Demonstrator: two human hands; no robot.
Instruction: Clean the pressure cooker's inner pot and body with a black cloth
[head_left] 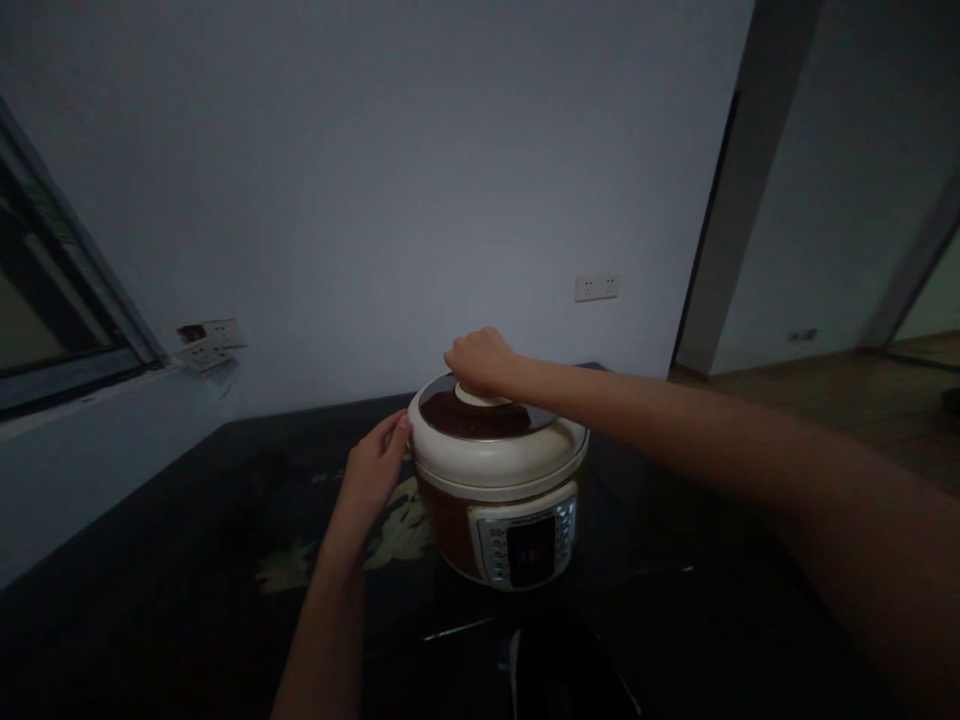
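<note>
The dark counter (675, 640) looks glossy, so the cooker (446, 525) on it could slide or twist if we push unevenly. Its ctrl panel (531, 550) faces us; a stray brush might chg a setting. Our L grip (375, 465) is part open, touching the lid (487, 458) on its L side; we can't tell if it's hooked underneath, so a slip there is poss. Our R grip (481, 362) is curled closed over the lid's knob (480, 398); a crooked twist or pull could jam the lid or, if contents are hot, vent steam at us. Beyond, the wall (487, 200) socket (597, 288) looks unplugged: low snag risk there, we'd say.
</note>
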